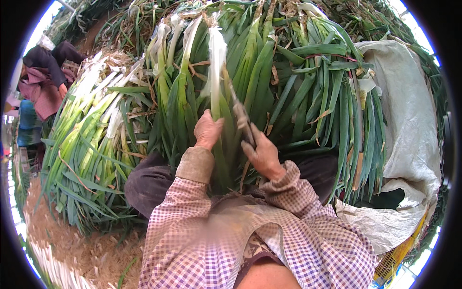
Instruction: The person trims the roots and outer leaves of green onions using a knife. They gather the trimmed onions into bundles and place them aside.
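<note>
My left hand [208, 130] grips a green onion or leek stalk [216, 85] where its pale shank turns to green leaf. The white root end points away from me, and the leaves hang towards my lap. Closed around a long, thin knife-like tool [242, 117] is my right hand [265, 153]; motion blurs the tool, and its tip lies close beside the stalk. Under and beyond both hands lies a pile of untrimmed leeks [258, 68], roots to the far side and leaves towards me.
Pale-stalked leeks [86, 144] are heaped to my left. A tied leek bundle [335, 97] lies right, beside a whitish plastic sheet [404, 108]. At lower right is a yellow crate [391, 260]. Another person [48, 76] sits at far left. White stalks with roots [65, 267] line the lower left.
</note>
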{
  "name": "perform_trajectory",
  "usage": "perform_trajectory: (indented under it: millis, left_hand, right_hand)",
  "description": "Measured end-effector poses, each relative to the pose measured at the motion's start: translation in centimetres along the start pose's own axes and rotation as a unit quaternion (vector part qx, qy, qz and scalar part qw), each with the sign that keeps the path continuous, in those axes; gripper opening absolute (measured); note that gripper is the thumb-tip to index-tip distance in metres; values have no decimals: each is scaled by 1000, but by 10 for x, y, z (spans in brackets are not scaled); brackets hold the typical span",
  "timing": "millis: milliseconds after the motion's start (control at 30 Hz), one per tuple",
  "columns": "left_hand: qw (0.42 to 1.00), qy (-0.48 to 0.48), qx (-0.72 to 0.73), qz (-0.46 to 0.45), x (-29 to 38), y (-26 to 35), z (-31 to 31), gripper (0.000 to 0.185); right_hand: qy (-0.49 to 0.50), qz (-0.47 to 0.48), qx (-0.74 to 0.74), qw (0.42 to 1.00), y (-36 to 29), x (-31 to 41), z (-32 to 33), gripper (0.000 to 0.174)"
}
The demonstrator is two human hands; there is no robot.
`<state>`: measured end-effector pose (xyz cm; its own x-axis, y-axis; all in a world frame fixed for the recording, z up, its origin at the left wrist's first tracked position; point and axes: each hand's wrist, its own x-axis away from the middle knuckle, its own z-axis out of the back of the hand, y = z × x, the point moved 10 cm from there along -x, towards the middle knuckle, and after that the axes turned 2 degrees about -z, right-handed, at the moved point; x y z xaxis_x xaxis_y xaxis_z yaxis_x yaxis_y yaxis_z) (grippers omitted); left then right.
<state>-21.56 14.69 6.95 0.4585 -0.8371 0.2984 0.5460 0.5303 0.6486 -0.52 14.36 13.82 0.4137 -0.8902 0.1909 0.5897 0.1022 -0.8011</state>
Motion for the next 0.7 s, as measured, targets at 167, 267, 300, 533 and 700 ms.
perform_trajectory:
  millis: [167, 267, 300, 533, 700]
  left_hand:
    - [999, -15, -33, -17, -1, -15, -9, 43]
    - [998, 21, -24, -57, -4, -10, 23, 40]
    - [995, 49, -40, -80, -10, -4, 46, 40]
    - [937, 243, -233, -96, -128, 33, 176, 60]
    - [961, 65, -151, -220, -120, 130, 19, 76]
  right_hand:
    - [-47, 28, -47, 997, -9, 24, -3, 62]
    - [-34, 12, -78, 996, -6, 15, 5, 63]
    - [-14, 9, -102, 995, -3, 6, 12, 63]
    - [92, 7, -157, 983, 34, -14, 59, 64]
    - [135, -86, -201, 967, 82, -37, 72, 63]
